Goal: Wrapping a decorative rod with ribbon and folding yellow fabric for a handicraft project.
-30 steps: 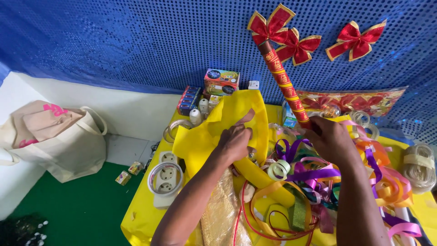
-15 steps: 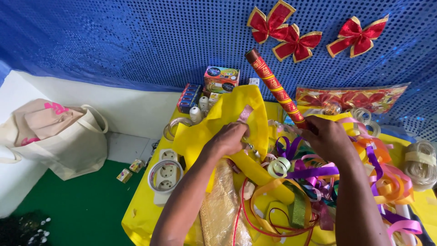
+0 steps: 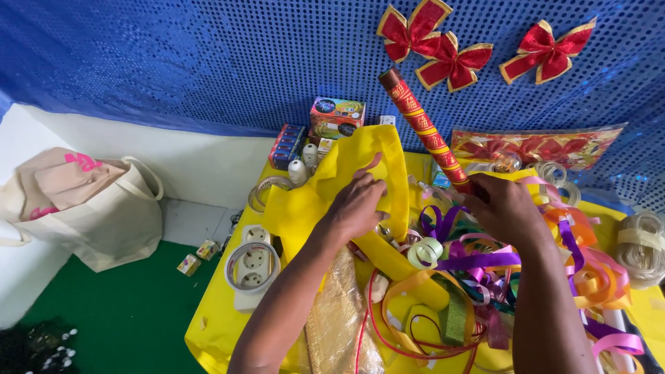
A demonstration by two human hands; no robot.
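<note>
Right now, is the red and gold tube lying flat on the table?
No, the right hand holds the red and gold tube tilted up against the blue backdrop.

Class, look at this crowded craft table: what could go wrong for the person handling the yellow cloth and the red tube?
1. The tilted red and gold patterned tube in the right hand might swing into the small cartons behind.
2. The yellow fabric sheet pinched by the left hand may drag loose curled ribbons along.
3. The white power strip sits near the table edge and could slip.
</note>
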